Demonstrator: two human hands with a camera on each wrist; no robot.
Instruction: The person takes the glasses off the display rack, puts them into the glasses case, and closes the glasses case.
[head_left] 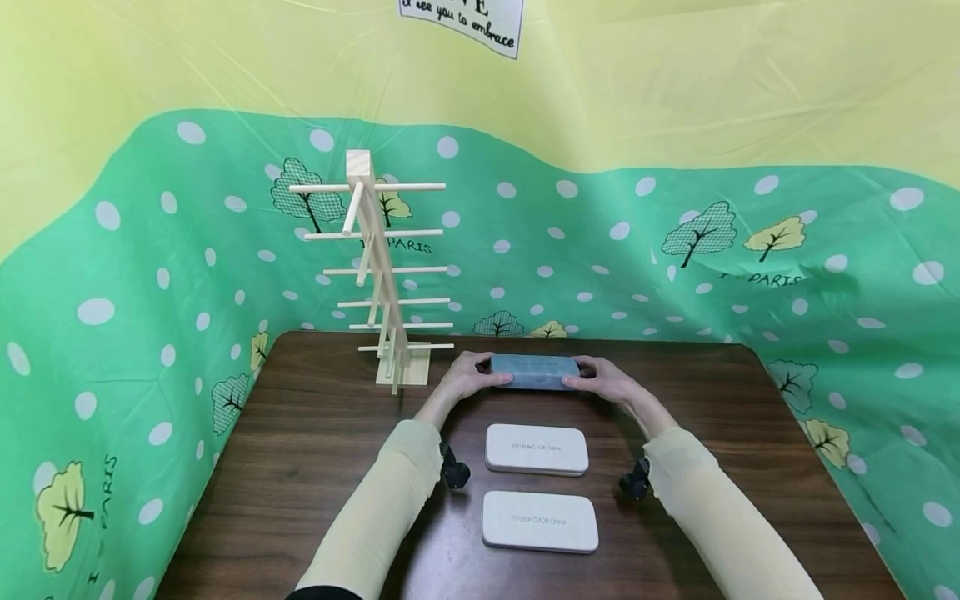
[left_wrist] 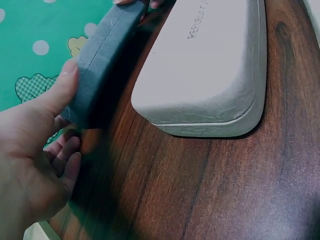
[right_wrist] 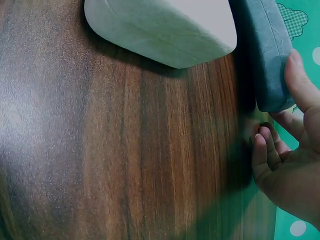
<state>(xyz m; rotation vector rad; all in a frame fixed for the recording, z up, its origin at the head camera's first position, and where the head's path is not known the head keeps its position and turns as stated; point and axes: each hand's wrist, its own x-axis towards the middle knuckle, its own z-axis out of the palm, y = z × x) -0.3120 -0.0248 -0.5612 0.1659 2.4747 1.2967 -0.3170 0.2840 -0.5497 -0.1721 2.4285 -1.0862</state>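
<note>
Toward the table's far edge, both hands hold a blue glasses case (head_left: 536,372) by its two ends. The left hand (head_left: 467,377) grips the left end with its thumb (left_wrist: 69,80) on the near side. At the opposite end, the right hand (head_left: 609,383) pinches the case between thumb and fingers. The wrist views show the blue case (right_wrist: 267,55) tilted, its lower edge apparently off the table. Nearer the person lie two white glasses cases with printed lids, one middle case (head_left: 536,450) and one front case (head_left: 539,522), both closed.
A wooden rack (head_left: 378,267) with several pegs stands at the back left, just beyond the left hand. The dark wooden table (head_left: 300,467) ends at a green and yellow curtain (head_left: 600,225) behind. Dark wrist cameras hang under both forearms, beside the white cases.
</note>
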